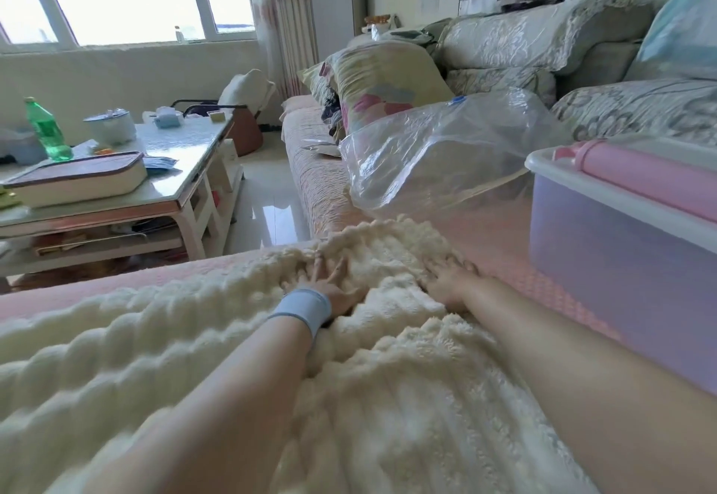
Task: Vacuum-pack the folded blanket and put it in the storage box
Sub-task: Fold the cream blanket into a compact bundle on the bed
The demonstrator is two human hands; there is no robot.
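Two hands lie flat on the cream blanket (155,338) spread over the pink sofa (318,183): left hand (333,280) and right hand (450,280), both with fingers straight. Right of the blanket stands the storage box (620,268), its contents blurred behind a cloudy wall and its far side cut off. Beyond the blanket lies a puffed plastic bag (446,152); what it holds is unclear.

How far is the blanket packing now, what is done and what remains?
Done: little; the blanket lies on the sofa, outside the clear bag. In hand: left hand and right hand press flat on it, seemingly smoothing a fold. Left: bagging it, removing the air, placing it in the storage box.
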